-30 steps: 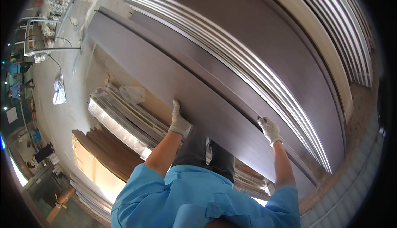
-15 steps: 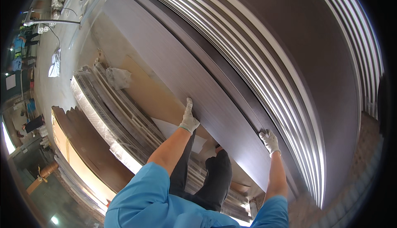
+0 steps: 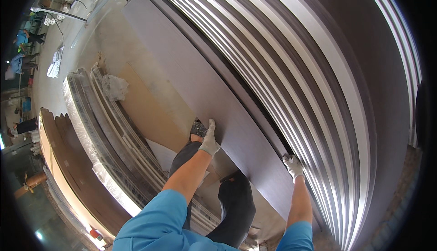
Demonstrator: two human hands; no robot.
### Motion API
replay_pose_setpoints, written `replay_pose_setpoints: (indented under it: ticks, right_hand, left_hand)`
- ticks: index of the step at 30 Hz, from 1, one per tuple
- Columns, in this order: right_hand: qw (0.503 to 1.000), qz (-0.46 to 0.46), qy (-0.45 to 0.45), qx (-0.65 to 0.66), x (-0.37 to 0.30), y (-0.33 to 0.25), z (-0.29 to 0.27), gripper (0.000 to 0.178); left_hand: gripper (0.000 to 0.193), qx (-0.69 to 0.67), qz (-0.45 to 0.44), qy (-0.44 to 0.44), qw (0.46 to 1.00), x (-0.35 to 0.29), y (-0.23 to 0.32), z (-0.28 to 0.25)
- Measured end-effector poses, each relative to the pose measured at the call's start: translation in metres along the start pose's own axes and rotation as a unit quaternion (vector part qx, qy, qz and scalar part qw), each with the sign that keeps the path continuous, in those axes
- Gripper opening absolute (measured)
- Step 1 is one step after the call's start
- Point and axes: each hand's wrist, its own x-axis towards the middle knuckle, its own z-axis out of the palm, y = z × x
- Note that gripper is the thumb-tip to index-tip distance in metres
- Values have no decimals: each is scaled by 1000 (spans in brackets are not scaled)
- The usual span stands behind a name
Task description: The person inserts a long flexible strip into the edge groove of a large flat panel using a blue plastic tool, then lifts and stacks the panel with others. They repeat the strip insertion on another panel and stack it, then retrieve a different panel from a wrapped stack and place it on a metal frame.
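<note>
A long grey-brown door panel [image 3: 195,82] with a fine grain stretches from upper left to lower right in front of me. My left hand [image 3: 210,138], in a white glove, grips its near long edge, with the thumb along the face and the other fingers mostly hidden. At the far long edge, my gloved right hand [image 3: 292,166] is closed with its fingers curled over the rim. Just behind that edge leans a stack of similar dark panels [image 3: 268,64] with pale edges, and a dark gap shows between.
Left of my legs lie plastic-wrapped long pieces [image 3: 98,146] and a stack of brown boards [image 3: 75,169]. Flat cardboard [image 3: 145,96] and a crumpled plastic sheet [image 3: 114,87] are on the floor. Other people [image 3: 20,39] stand far off at the left.
The panel has come away from the stack along its far edge, widening the dark gap. Both hands keep their grip and sit slightly lower in view. My legs have stepped apart.
</note>
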Motion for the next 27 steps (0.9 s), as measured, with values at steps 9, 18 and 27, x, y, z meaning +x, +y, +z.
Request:
replay_pose_setpoints:
  ticks: [9, 18, 27]
  right_hand:
    - [996, 25, 9, -91, 10, -6, -1, 71]
    - [995, 48, 73, -42, 12, -38, 1, 61]
    - [994, 36, 101, -25, 22, -83, 4, 58]
  left_hand:
    - [93, 148, 40, 1, 988, 20, -13, -3]
    - [94, 147, 25, 70, 986, 1, 18, 22]
    - [103, 265, 60, 130, 953, 19, 51, 30]
